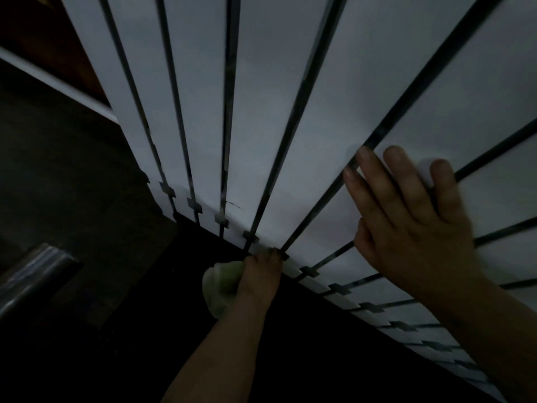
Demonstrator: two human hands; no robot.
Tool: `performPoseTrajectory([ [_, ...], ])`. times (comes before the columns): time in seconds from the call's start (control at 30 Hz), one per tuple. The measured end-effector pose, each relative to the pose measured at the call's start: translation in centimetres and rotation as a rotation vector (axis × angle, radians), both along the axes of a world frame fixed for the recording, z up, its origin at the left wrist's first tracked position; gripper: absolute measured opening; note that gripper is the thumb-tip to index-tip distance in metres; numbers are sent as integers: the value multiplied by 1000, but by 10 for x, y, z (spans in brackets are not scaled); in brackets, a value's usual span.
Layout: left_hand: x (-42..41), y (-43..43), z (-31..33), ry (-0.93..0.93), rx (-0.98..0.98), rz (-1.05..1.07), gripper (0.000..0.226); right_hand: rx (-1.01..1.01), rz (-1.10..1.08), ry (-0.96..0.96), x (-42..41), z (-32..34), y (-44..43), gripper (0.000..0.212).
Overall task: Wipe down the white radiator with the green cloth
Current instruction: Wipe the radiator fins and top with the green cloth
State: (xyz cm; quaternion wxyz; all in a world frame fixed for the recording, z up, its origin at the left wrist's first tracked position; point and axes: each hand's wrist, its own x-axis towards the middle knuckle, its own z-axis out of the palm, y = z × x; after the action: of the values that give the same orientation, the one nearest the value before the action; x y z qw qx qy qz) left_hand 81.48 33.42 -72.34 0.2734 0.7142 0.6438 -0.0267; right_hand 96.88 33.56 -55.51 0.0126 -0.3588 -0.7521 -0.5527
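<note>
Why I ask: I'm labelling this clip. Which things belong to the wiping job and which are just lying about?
In the job:
radiator
cloth, gripped by the left hand at the radiator's bottom edge
right hand, flat on the radiator

Lying about:
metal pipe, lower left
dark floor

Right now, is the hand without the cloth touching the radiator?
Touching. The head view shows the right hand pressed flat on the white radiator.

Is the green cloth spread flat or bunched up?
Bunched up: the green cloth bulges as a wad out of the left hand gripping it at the bottom edge of the radiator.
</note>
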Motion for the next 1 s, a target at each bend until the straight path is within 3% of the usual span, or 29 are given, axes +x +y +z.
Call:
performPoseTrajectory([
  [0.23, 6, -7, 17, -335, -167, 187, 36, -22, -24, 9, -3, 2, -3, 74],
  [0.37, -8, -6, 38, -756, -357, 436, 32, -45, -36, 17, -5, 6, -6, 71],
  [0.5, -19, -13, 73, -1018, -483, 677, 36, -79, -28, 55, -10, 10, -10, 69],
  [0.67, -39, -28, 132, -1240, -198, 675, 40, -122, 75, 263, -31, 32, -18, 52],
  [0.77, -50, -26, 183, -1385, 97, 603, 46, -82, 133, 368, -42, 68, -13, 38],
  [0.9, -49, -18, 251, -1418, 452, 479, 39, -24, 149, 452, -51, 123, -2, 36],
  [1.0, -37, -8, 282, -1375, 607, 591, 42, 20, 166, 484, -55, 162, 0, 34],
])
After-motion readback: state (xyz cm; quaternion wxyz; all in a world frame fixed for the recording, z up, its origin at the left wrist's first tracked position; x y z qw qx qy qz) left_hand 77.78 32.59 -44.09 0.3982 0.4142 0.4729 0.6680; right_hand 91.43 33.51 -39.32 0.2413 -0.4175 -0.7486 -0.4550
